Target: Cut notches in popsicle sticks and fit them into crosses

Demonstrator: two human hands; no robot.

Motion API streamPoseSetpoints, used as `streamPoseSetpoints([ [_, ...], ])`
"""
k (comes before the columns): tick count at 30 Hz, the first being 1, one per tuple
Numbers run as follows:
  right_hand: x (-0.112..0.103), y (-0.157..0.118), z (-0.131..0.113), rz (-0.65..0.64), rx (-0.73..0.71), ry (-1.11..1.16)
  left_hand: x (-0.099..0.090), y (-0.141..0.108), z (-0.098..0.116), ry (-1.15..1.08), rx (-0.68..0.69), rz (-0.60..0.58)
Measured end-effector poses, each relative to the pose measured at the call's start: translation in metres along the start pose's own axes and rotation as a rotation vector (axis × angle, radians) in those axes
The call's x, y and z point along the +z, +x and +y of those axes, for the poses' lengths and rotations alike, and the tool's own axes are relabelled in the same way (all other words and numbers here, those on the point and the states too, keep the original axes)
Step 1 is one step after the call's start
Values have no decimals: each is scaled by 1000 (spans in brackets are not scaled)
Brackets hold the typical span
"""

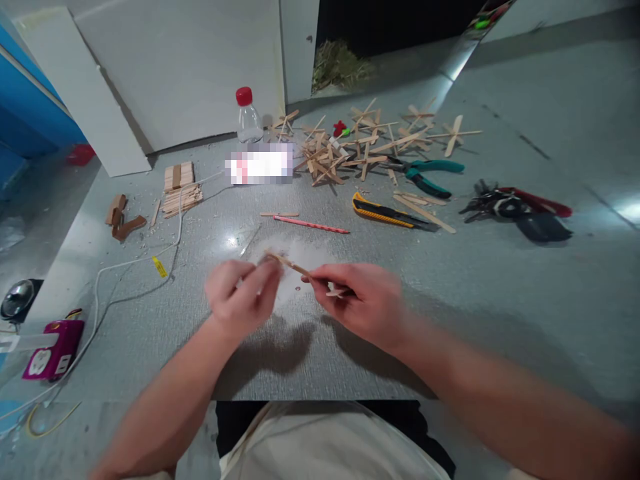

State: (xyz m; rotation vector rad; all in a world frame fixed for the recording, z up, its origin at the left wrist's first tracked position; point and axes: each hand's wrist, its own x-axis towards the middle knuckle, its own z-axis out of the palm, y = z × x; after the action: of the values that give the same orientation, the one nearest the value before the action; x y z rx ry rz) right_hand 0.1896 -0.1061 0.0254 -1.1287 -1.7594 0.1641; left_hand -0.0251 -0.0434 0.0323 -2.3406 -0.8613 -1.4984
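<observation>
A wooden craft stick (pixel 300 269) is held above the tabletop (pixel 500 293), between the hands, its long axis slanting from far left to near right. The right hand (pixel 360 300) has its grip pinched on the near end; the left hand (pixel 245 293) is at the far end, too blurred to tell whether its grip is closed. Counted beyond: one utility knife (pixel 393 213), one pair of pliers (pixel 425 175), one striped pencil (pixel 311 225), one red-capped bottle (pixel 249 123); the crossed sticks (pixel 323 160) overlap too much to count.

right hand (pixel 363 300) pinches stick (pixel 300 269) | left hand (pixel 245 293), blurred, at stick's other end | pencil (pixel 313 224) beyond hands | cutter (pixel 387 215) right of pencil | pliers (pixel 414 173) behind cutter | bottle (pixel 249 123) red-capped, upright
</observation>
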Motion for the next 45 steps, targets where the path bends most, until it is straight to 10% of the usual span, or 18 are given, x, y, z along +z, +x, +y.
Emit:
streamPoseSetpoints([
  [15, -1, -2, -8, -11, -216, -1, 1, -4, 31, -235, -159, 29],
  [45, 4, -8, -14, -7, -166, 46, 3, -5, 28, -277, -106, 118],
])
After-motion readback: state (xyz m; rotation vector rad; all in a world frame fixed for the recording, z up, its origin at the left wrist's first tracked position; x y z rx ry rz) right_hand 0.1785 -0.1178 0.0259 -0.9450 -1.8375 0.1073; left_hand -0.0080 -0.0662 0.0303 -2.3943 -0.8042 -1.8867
